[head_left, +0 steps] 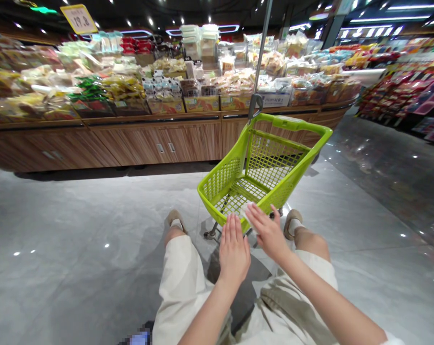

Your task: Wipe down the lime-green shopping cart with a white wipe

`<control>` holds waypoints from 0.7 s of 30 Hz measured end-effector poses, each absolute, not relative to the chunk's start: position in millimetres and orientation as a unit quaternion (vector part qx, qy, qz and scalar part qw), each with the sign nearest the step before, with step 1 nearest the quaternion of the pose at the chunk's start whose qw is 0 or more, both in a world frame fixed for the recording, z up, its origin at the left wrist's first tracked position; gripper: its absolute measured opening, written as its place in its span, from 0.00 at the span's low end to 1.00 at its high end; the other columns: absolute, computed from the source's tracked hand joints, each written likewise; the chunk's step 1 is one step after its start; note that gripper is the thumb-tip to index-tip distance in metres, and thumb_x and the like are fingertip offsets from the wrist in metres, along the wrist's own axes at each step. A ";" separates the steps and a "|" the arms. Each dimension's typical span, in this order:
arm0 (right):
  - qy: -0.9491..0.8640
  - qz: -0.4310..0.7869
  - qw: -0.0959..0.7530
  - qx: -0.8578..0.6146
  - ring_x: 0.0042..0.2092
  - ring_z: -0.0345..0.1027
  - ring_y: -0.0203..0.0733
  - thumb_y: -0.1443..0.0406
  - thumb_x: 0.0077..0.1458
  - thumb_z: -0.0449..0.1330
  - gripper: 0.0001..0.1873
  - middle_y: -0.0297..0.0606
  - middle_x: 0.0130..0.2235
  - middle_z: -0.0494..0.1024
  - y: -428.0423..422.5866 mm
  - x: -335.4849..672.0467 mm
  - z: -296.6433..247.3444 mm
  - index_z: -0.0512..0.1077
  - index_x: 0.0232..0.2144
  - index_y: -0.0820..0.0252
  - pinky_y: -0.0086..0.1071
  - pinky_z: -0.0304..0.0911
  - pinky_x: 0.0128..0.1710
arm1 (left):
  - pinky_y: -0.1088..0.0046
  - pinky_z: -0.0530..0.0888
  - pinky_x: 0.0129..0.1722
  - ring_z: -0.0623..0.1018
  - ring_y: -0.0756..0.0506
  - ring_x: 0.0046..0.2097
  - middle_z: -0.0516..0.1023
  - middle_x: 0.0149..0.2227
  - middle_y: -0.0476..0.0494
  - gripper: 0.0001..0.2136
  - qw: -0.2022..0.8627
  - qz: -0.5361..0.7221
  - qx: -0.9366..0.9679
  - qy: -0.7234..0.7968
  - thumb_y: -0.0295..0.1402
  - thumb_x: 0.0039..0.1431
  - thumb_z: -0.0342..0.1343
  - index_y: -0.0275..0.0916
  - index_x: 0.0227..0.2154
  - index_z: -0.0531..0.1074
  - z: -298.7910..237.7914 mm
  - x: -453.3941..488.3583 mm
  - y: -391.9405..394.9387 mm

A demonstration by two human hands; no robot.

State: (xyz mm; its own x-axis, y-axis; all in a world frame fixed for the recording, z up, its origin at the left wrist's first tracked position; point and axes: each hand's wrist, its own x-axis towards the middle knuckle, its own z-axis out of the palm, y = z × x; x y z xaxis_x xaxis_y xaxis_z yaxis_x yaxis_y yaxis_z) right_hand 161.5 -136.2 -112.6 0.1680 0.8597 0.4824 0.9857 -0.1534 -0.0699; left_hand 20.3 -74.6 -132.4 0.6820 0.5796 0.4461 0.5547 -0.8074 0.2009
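A lime-green shopping cart point(288, 125) with a lattice basket stands right in front of me. At its near rim my left hand point(235, 254) lies with straight fingers, the tips at the edge; it holds nothing that I can see. Beside it, to the right, my right hand point(269, 235) is on the same rim with its thumb apart. Under its fingertips is a small white tissue point(248, 210), mostly covered by the fingers. The basket shows only its lattice floor and walls. A grey metal pole point(263, 48) rises from the cart's far left corner.
A long wood-panelled display counter point(159, 143) piled with packaged foods runs behind the cart. A price sign point(79, 19) hangs at upper left. More shelves of goods point(392, 91) stand at right. My legs straddle the cart's near end on a glossy grey floor point(76, 230).
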 end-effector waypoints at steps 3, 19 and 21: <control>-0.696 -0.129 0.174 -0.685 0.68 0.49 0.42 0.76 0.46 0.48 0.42 0.41 0.66 0.61 -140.8 155.5 -112.0 0.55 0.65 0.54 0.50 0.26 0.67 | 0.55 0.60 0.65 0.50 0.39 0.70 0.52 0.68 0.30 0.33 0.022 0.244 0.920 0.306 0.26 0.64 0.43 0.29 0.68 0.35 -132.5 19.6 -73.6; -0.702 -0.113 0.191 -0.677 0.67 0.51 0.40 0.77 0.45 0.47 0.45 0.39 0.66 0.60 -143.4 165.3 -109.5 0.52 0.66 0.51 0.50 0.24 0.66 | 0.56 0.60 0.66 0.52 0.39 0.69 0.54 0.68 0.30 0.31 0.017 0.245 0.920 0.306 0.27 0.65 0.43 0.28 0.68 0.39 -133.9 20.1 -75.5; -0.673 -0.121 0.202 -0.701 0.66 0.53 0.42 0.78 0.43 0.48 0.45 0.37 0.64 0.63 -144.7 196.1 -105.7 0.55 0.64 0.48 0.52 0.25 0.66 | 0.56 0.60 0.66 0.52 0.40 0.70 0.53 0.68 0.31 0.32 0.018 0.243 0.921 0.303 0.28 0.65 0.43 0.28 0.68 0.38 -133.2 18.8 -74.7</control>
State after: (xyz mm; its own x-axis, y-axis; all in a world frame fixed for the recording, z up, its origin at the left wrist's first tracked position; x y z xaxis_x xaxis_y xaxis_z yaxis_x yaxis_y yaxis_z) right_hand 196.1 -144.7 -105.7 0.0655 0.8951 0.4410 0.9926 -0.0130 -0.1210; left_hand 18.8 -74.7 -133.2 0.6989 0.5665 0.4366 0.5492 -0.8161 0.1798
